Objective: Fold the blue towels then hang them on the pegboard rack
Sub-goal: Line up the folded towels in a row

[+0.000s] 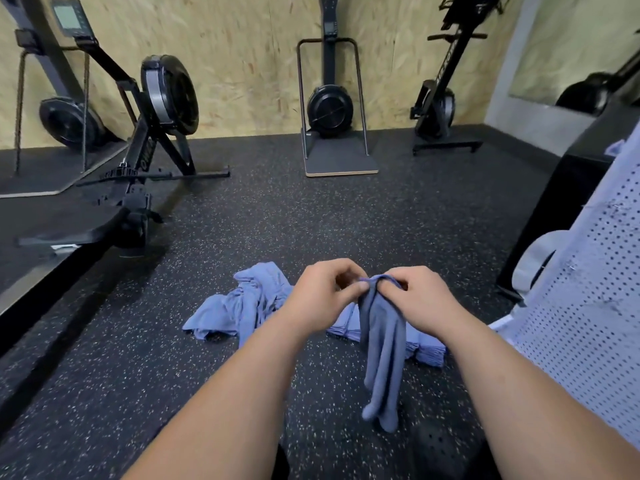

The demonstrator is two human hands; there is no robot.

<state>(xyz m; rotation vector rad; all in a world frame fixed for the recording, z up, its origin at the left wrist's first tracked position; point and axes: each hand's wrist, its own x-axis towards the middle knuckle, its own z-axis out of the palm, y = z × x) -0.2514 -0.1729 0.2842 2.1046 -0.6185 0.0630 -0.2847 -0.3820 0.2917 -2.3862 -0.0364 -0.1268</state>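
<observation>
Obs: both hands raised over the floor (138,375), about mid-room. The left hand (322,296) and right hand (420,299) sit close together. Each pinches the top edge of one blue towel (382,341) between thumb and curled fingers. The towel hangs bunched and narrow, lower end clear of the floor.

Reading: the grip at the hem looks like a search for corners, so the cloth can be shaken flat before the first fold (judgement, not seen).

On the floor, a loose heap (242,306) of unfolded blue towels lies left of the hands. A folded stack (426,348) lies just behind the hanging towel, partly hidden by it. Sorted left to right, probably, to keep done and undone apart.

The pegboard (588,306) stands at the floor's right edge, near the stack, likely for a short carry. No towel visible on it. A rowing machine (156,116) stands far left.
</observation>
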